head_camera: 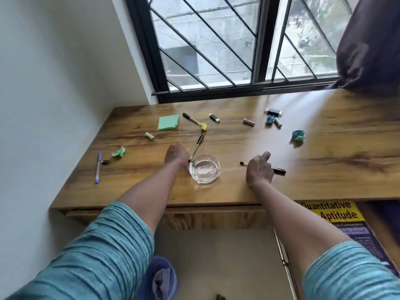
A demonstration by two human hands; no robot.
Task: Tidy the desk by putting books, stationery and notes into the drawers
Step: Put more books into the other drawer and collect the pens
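On the wooden desk (313, 169) my left hand (176, 154) grips the lower end of a black-capped pen (197, 148) beside a clear glass dish (204, 168). My right hand (258, 169) curls round a black pen (279, 170) lying flat; its tip pokes out to the left of the hand. Loose on the desk lie a green sticky-note pad (168, 122), a pen with a yellow crumpled note (203, 126) at its tip, a blue pen (98, 167), and green (119, 152) and teal (298, 135) crumpled notes. A yellow book (337, 213) lies in the open drawer at lower right.
Several small caps and erasers are scattered near the back, with a dark stapler-like item (273, 111) at the rear right. A window with bars stands behind the desk and a dark curtain (372, 44) hangs at the right. A white wall bounds the left side.
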